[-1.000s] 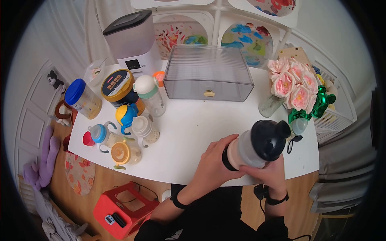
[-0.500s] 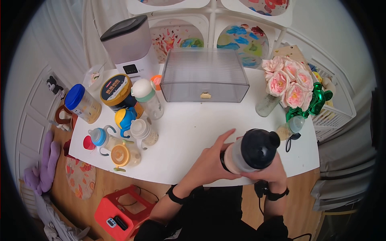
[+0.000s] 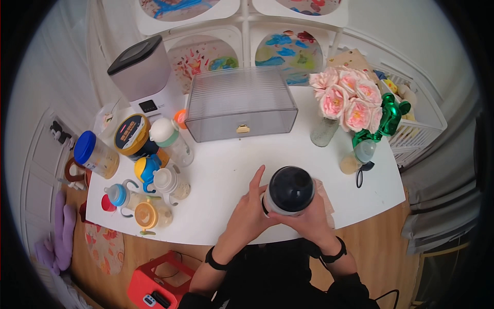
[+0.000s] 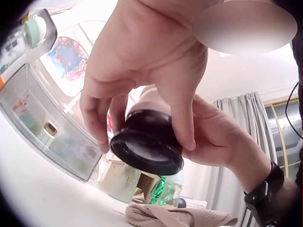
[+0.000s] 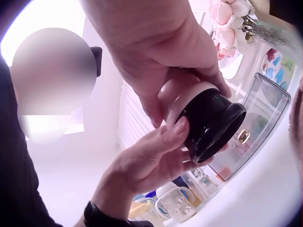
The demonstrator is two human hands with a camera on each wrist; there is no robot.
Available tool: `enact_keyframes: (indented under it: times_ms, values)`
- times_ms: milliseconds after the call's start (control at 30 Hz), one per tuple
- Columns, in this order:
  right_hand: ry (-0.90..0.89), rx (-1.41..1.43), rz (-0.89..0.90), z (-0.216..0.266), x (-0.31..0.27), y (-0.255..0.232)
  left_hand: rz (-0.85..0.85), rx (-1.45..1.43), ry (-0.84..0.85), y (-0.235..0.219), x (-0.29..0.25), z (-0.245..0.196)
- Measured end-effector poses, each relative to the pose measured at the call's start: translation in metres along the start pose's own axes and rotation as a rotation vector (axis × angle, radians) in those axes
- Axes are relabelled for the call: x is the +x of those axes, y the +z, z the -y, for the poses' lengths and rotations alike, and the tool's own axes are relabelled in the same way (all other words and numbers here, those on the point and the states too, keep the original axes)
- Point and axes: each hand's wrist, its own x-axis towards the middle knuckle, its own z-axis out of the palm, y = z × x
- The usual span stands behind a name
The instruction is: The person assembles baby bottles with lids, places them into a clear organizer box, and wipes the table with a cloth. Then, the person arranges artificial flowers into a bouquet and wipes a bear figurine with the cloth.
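Both hands hold a large bottle (image 3: 292, 191) with a dark domed cap, close over the front of the white table (image 3: 216, 170). My left hand (image 3: 249, 215) grips its lower part, thumb on the near side and one finger sticking up; in the left wrist view its fingers curl around the black base (image 4: 147, 146). My right hand (image 3: 315, 219) wraps the pale pinkish body from the right, above that base in the right wrist view. A folded beige-pink cloth (image 3: 325, 203) lies beside the right hand, partly hidden by it.
Several baby bottles and cups, including a yellow-topped bottle (image 3: 149, 215), and a tub (image 3: 131, 135) crowd the table's left. A clear grey box (image 3: 242, 108) stands at the back. On the right are a flower vase (image 3: 324, 132) and a small bottle (image 3: 355, 158).
The view has shifted right, so the table things appear further left. Both hands have brought the bottle leftward, its cap now seen more from above. The cloth has come into sight.
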Motion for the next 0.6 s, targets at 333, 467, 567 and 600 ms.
enact_keyframes:
  times_ms: [333,467,567,600]
  values:
    - [-0.191,-0.092,0.267,0.015,-0.013,-0.023,-0.106,-0.053,0.055,-0.008,-0.01,-0.022]
    - [0.016,-0.299,-0.292,-0.017,-0.017,-0.094,-0.261,-0.092,0.041,-0.031,-0.02,-0.012]
    - [0.126,-0.706,-0.739,-0.057,-0.014,-0.17,-0.346,0.117,-0.058,-0.05,-0.025,0.001]
    - [0.197,-0.736,-0.724,-0.073,-0.014,-0.19,-0.344,0.111,-0.056,-0.048,-0.024,0.0]
